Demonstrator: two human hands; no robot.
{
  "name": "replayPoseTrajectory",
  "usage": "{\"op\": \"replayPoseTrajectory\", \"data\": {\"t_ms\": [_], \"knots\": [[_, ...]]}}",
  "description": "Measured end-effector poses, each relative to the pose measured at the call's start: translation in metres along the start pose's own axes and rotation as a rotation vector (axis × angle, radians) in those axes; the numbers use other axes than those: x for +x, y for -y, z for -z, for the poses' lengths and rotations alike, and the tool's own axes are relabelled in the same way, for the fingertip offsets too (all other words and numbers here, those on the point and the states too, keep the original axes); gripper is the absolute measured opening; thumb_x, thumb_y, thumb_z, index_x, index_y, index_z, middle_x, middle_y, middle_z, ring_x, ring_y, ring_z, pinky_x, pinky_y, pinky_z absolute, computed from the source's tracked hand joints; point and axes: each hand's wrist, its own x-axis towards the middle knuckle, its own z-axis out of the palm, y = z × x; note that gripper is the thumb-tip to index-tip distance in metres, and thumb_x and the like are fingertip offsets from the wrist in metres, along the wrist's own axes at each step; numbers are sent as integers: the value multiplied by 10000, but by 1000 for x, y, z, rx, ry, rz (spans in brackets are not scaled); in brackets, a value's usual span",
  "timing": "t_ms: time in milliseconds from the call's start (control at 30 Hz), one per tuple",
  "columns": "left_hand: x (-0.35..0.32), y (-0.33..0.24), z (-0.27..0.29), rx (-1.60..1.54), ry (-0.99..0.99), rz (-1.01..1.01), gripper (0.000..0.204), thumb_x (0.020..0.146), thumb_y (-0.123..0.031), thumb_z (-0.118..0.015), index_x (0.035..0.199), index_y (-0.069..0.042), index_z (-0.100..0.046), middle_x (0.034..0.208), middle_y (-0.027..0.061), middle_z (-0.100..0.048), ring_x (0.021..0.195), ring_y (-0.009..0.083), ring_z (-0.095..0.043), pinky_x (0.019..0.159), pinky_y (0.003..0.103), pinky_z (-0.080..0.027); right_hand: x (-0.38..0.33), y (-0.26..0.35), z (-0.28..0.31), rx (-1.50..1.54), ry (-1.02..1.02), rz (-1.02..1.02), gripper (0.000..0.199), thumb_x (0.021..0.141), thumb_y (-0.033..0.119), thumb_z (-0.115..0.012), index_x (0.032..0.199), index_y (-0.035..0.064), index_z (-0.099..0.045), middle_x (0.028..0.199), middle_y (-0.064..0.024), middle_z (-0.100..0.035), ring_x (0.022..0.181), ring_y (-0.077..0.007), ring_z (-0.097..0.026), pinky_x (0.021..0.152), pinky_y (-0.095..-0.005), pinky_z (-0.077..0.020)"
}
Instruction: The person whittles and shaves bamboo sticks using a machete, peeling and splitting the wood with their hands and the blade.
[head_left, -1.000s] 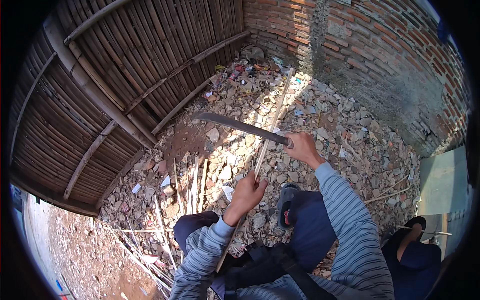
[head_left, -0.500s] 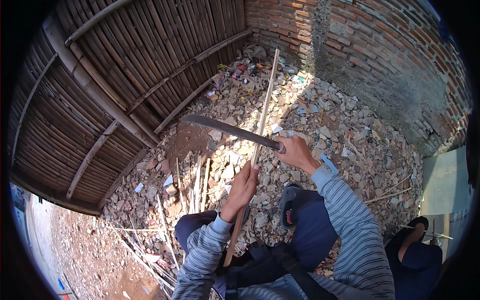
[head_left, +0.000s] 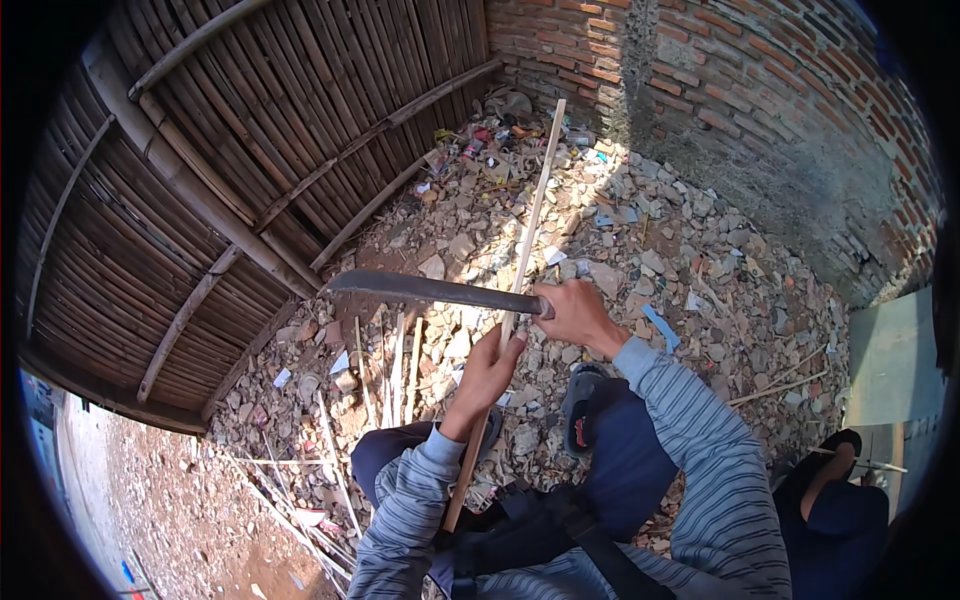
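My right hand (head_left: pixel 581 316) is closed round the handle of a machete (head_left: pixel 430 290). Its long dark blade points left and lies across a pale, narrow strip (head_left: pixel 538 200), which looks like split bamboo. Just below the blade, my left hand (head_left: pixel 484 382) grips that strip, fingers wrapped round it. From there the strip runs up and away toward the brick wall, while its lower end (head_left: pixel 461 496) slants down beside my left leg. The blade appears to rest on the strip close above my left thumb.
Cut strips (head_left: pixel 408 368) lie on the stony rubble to the left, more (head_left: pixel 300 530) at lower left. A bamboo-slat wall (head_left: pixel 330 110) rises at left, a brick wall (head_left: pixel 760 130) behind. Another person (head_left: pixel 835 490) sits at lower right, near a pale panel (head_left: pixel 890 360).
The machete has slid down the strip toward my left hand, and its tip has swung lower and to the left. My right hand moved slightly down with it.
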Motion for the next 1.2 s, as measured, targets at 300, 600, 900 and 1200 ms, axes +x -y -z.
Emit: {"op": "replayPoseTrajectory", "data": {"t_ms": [300,600,900,1200], "knots": [[1,1,-2,-176,74,123,340,1149,-374,-493,947,-102,-521,692,-73,-428,538,32,-363,476,234,-297,-4,-3,7,17,-1,-90,188,802,271,-773,867,102,-721,636,-152,-676,634,-387,-711,611,-505,-561],[6,6,-1,-59,106,12,224,1009,-141,-729,1077,-21,-553,761,-82,-450,638,28,-414,543,233,-338,-9,7,-18,-7,39,41,143,780,244,-734,832,123,-681,611,-148,-660,619,-388,-710,596,-524,-557],[1,-12,3,-233,127,22,222,980,-117,-751,1041,-37,-553,767,-82,-453,645,34,-419,551,233,-327,-4,17,-26,142,1,-25,134,789,228,-716,758,103,-680,618,-160,-664,599,-376,-702,578,-503,-548],[-7,-16,7,-211,142,149,364,959,-153,-785,846,-144,-439,669,-89,-453,537,21,-397,482,230,-287,0,-3,-15,37,-97,-158,150,800,232,-743,842,88,-732,640,-181,-671,605,-398,-691,602,-501,-557]]}}
